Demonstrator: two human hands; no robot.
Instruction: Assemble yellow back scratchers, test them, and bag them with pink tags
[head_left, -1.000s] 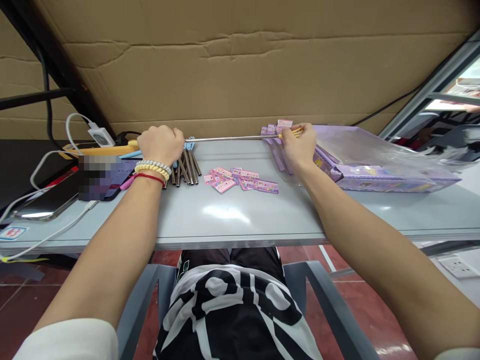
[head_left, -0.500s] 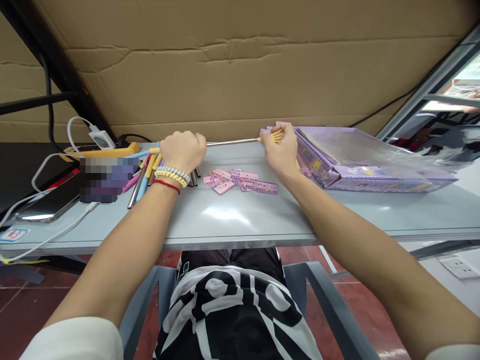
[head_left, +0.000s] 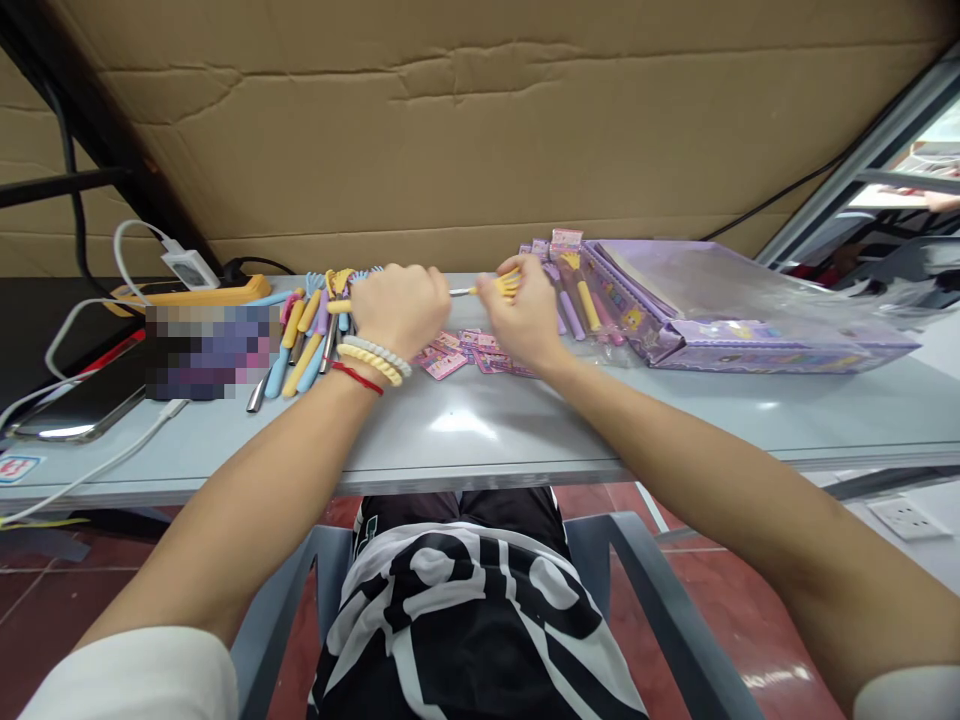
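My left hand (head_left: 399,308) is a closed fist around the handle end of a telescopic back scratcher (head_left: 491,288); its yellow grip sticks out to the left of the fist. My right hand (head_left: 525,318) pinches the yellow claw head of the same scratcher. Only a short piece of steel rod shows between the two hands. Under the hands lie several pink and purple label cards (head_left: 450,358) on the grey table (head_left: 465,430). A heap of more scratchers (head_left: 304,335) with yellow, blue and pink grips lies left of my left hand.
A purple display box (head_left: 720,305) lies at the right, with packed scratchers (head_left: 577,290) beside it. A phone (head_left: 71,400), white cables, a charger (head_left: 187,268) and an orange power strip (head_left: 195,296) sit at the left. A cardboard wall stands behind the table.
My hands have come together, the right one sliding left, and the scratcher's steel rod has collapsed from long to short. The view has shifted slightly.
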